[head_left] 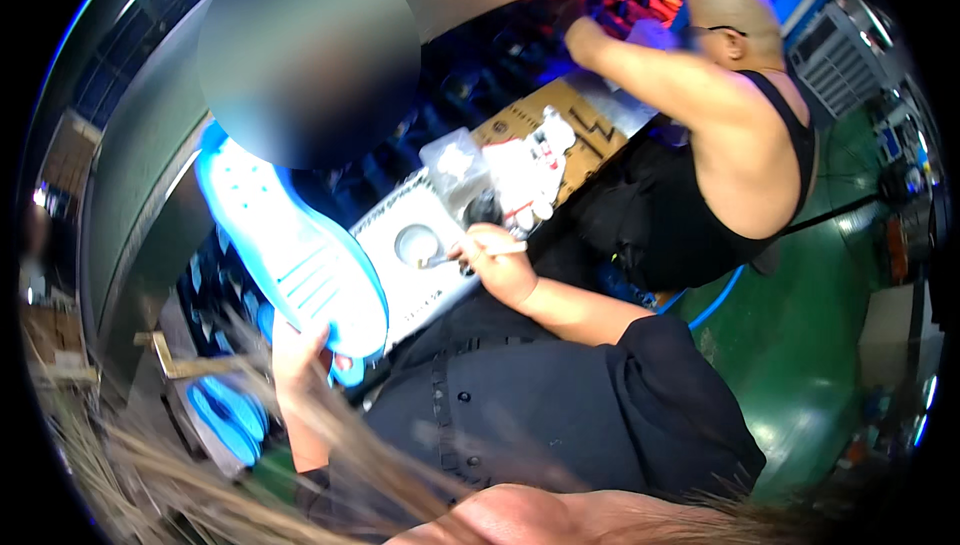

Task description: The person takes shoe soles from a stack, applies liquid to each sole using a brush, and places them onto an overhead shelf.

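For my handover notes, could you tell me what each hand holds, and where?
The left hand grips the blue shoe sole at its lower end; the right hand holds a thin brush along its handle.

The blue shoe sole (290, 245) is long and flat, bright blue with a paler tread face showing dots near its toe and ribbed lines near its heel. It slants from about ten o'clock down toward five o'clock, heel end lowest, at nine o'clock in the view. The thin brush (478, 253) lies nearly level at centre, pale handle toward three o'clock, tip over a small round tin (416, 243).
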Action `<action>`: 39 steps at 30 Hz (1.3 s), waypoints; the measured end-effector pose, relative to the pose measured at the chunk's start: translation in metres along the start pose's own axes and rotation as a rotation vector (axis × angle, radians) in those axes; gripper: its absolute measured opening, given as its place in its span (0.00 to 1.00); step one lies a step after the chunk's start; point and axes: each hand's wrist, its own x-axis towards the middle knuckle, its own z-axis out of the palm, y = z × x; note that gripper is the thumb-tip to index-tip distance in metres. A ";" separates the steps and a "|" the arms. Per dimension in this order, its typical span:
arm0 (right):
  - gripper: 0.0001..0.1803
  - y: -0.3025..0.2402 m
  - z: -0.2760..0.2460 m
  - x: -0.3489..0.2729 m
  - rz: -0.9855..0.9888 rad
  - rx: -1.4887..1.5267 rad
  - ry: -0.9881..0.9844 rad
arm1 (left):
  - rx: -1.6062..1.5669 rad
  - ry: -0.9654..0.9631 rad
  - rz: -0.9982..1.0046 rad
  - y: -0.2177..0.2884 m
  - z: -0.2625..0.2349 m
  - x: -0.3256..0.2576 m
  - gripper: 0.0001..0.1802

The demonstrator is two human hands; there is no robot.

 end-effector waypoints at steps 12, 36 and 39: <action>0.14 -0.011 -0.011 -0.005 0.136 0.116 -0.084 | -0.596 -0.343 0.022 0.091 0.136 0.227 0.40; 0.16 0.017 0.017 0.001 0.418 0.287 -0.231 | -0.649 0.954 -0.417 -0.174 -0.118 -0.099 0.22; 0.16 0.011 0.015 0.001 0.418 0.251 -0.230 | -0.636 0.928 -0.402 -0.184 -0.136 -0.075 0.19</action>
